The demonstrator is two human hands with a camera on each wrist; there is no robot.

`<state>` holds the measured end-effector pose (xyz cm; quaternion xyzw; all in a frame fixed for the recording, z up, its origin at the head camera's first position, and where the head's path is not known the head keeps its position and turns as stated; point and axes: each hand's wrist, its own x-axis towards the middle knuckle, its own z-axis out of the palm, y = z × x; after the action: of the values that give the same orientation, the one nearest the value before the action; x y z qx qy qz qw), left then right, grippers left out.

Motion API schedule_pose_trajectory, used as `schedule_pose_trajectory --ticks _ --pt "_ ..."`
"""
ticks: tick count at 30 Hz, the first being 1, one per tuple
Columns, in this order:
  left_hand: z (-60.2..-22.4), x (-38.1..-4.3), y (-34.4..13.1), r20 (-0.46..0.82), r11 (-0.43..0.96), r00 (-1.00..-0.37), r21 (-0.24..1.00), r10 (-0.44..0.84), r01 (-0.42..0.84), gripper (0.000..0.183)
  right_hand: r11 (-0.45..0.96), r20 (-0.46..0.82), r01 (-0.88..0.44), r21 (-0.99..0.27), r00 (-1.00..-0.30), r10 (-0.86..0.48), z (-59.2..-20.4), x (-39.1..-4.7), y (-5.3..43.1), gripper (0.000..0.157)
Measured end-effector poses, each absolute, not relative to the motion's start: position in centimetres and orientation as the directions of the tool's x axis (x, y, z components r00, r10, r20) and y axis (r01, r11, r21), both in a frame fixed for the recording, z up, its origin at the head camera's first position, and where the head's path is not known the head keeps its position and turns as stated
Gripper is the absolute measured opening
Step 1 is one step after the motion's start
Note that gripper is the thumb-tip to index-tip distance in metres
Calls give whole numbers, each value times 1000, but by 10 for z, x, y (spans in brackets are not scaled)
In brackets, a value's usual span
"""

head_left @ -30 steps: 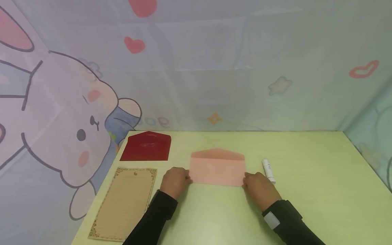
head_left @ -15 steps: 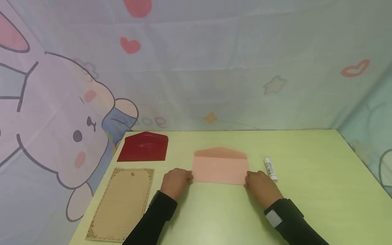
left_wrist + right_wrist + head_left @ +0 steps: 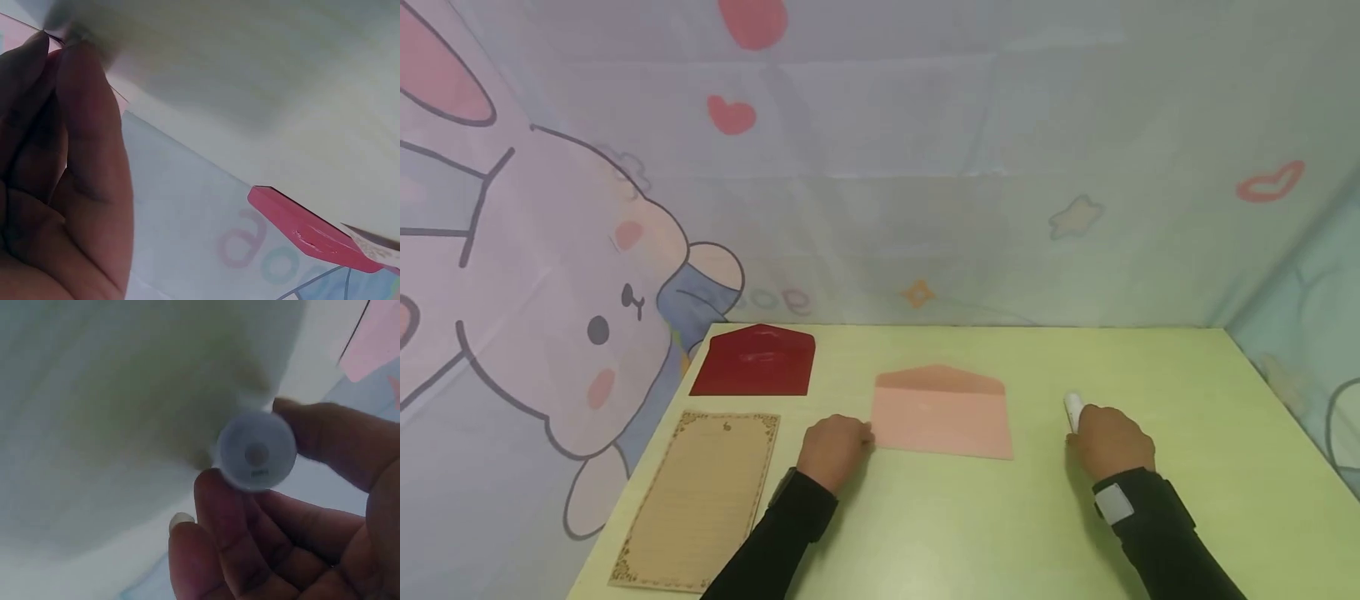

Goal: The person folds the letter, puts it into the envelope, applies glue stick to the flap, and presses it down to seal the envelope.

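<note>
A pink envelope (image 3: pixel 942 423) lies on the table with its pointed flap unfolded away from the person. At its lower left corner, my left hand (image 3: pixel 835 452) pinches the edge between thumb and fingertips, as the left wrist view (image 3: pixel 81 137) also has it. To the right of the envelope, my right hand (image 3: pixel 1112 443) grips a white glue stick (image 3: pixel 1073 408). Its round end (image 3: pixel 256 451) faces the right wrist camera, with the thumb on one side and fingers on the other. Most of the tube is hidden by the hand in the head view.
A dark red envelope (image 3: pixel 756 367) lies at the table's back left, flap unfolded. In front of it is a tan sheet of letter paper (image 3: pixel 700 492) with a decorated border. A printed cloth (image 3: pixel 880 167) hangs behind the pale yellow-green table (image 3: pixel 1187 400).
My right hand has let go of the pink envelope's right edge, moved right, and taken hold of the glue stick. The left hand stays at the envelope's left edge.
</note>
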<state>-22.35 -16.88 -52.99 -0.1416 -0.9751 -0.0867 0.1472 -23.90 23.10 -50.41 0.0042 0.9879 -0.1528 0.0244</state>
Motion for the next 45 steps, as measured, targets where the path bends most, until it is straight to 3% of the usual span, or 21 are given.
schedule_pose_trajectory --ticks 4,6,9,13,16,20,27,34,40,45 --pt "-567 -242 -179 345 941 -905 134 249 310 24 953 -61 21 -303 -998 3 -509 -242 234 15" --pt "-582 -250 -182 350 942 -907 148 234 300 27 946 -63 -4 -325 -998 -26 -508 -243 233 19" --pt "-564 -241 -176 309 914 -927 275 211 299 22 907 -62 -54 -417 -994 -87 -505 -241 223 34" --pt "-519 -218 -155 202 756 -950 575 237 311 25 821 -38 -106 -560 -987 -153 -497 -232 195 52" --pt "-512 -211 -136 123 621 -948 730 294 287 37 734 -18 -141 -665 -979 -204 -491 -221 169 49" --pt "-515 -205 -113 92 546 -930 787 355 286 53 615 34 -204 -762 -961 -276 -488 -206 139 38" --pt "-513 -198 -97 287 571 -894 692 344 442 45 526 114 -280 -803 -939 -325 -489 -192 105 32" --pt "-517 -193 -97 473 740 -816 406 332 536 27 615 203 -329 -717 -942 -267 -490 -187 106 26" --pt "-523 -192 -94 540 829 -765 201 350 521 32 720 369 -364 -592 -916 -159 -485 -189 107 28" --pt "-515 -190 -89 550 859 -776 190 309 476 35 705 355 -399 -586 -909 -219 -482 -191 103 27"
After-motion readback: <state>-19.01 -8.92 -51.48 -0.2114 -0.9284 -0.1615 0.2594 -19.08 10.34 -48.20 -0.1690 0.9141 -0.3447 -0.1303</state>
